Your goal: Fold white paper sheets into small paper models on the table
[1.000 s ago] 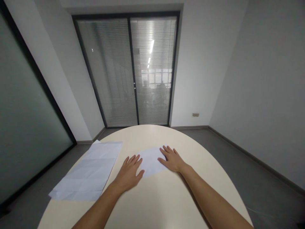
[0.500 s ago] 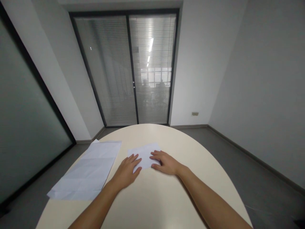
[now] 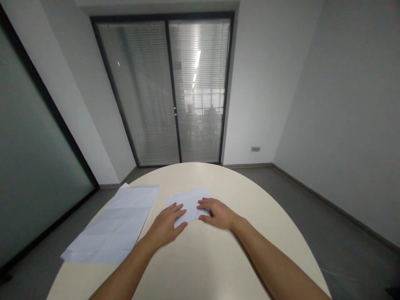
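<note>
A small white sheet of paper (image 3: 190, 202) lies flat on the cream round table (image 3: 187, 266). My left hand (image 3: 165, 223) rests on its left side, fingers spread and thumb stretched out near the front edge. On the right side of the sheet lies my right hand (image 3: 217, 213), its fingers apart and pointing left over the paper. Both palms face down, and a gap of bare paper shows between the fingertips. Parts of the sheet are hidden under the hands.
Larger creased white sheets of paper (image 3: 117, 225) lie at the table's left, reaching its edge beside my left forearm. Beyond the table stands a glass door (image 3: 200, 125) with blinds in a dark frame. A wall outlet (image 3: 255, 148) is on the back wall.
Both hands stay on the small sheet in nearly the same place. The left thumb has shifted very slightly toward the right and down.
</note>
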Action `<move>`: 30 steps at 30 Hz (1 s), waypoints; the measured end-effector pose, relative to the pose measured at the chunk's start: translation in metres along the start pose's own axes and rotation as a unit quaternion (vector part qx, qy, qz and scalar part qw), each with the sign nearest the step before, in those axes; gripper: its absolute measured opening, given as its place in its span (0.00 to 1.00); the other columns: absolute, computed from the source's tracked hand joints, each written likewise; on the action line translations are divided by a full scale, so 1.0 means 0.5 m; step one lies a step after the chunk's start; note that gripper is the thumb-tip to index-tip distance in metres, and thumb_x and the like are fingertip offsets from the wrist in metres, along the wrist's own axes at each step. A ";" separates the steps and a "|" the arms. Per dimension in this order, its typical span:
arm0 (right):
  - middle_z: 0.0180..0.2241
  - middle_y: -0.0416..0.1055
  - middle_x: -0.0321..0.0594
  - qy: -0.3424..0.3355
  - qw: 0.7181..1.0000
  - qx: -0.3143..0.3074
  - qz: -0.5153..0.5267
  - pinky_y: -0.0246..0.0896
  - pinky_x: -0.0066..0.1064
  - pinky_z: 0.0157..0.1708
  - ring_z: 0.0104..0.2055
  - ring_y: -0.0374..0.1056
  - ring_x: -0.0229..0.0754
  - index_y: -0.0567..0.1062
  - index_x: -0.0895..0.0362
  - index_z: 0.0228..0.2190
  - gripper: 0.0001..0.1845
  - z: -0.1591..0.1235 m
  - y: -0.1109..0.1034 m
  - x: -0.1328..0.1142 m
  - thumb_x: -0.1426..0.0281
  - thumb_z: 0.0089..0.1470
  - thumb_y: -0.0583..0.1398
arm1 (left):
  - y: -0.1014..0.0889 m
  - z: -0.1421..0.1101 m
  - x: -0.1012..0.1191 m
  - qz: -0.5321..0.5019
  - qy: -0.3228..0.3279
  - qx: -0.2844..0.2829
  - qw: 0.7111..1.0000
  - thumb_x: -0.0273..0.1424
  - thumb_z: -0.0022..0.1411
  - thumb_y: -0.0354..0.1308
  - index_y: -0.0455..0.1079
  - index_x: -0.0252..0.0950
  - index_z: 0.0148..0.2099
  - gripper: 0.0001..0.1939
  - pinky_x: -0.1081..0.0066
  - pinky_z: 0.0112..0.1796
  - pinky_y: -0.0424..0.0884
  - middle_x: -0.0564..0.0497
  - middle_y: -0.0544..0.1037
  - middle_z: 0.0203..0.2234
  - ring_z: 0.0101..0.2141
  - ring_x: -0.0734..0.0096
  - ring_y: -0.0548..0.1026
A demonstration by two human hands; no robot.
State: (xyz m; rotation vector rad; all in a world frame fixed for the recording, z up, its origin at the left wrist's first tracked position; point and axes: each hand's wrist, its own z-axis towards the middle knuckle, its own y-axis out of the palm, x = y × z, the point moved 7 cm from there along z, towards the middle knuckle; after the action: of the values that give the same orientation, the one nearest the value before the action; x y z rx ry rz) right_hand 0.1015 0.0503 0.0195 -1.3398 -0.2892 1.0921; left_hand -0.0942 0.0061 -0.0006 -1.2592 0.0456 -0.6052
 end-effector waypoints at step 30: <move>0.36 0.79 0.42 0.113 0.976 0.119 0.144 0.65 0.34 0.39 0.36 0.73 0.45 0.78 0.55 0.40 0.15 -0.018 -0.025 0.122 0.59 0.63 0.56 | -0.034 0.007 -0.007 -0.067 -0.089 0.029 0.993 0.39 0.67 0.54 0.78 0.42 0.44 0.13 0.70 0.42 0.69 0.49 0.83 0.41 0.42 0.61 0.80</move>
State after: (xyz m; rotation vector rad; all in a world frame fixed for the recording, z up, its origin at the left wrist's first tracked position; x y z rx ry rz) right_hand 0.1446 0.0929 0.0035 -1.2985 0.2054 1.1590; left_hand -0.1029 0.0078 0.0146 -1.2611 -0.2048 -0.6023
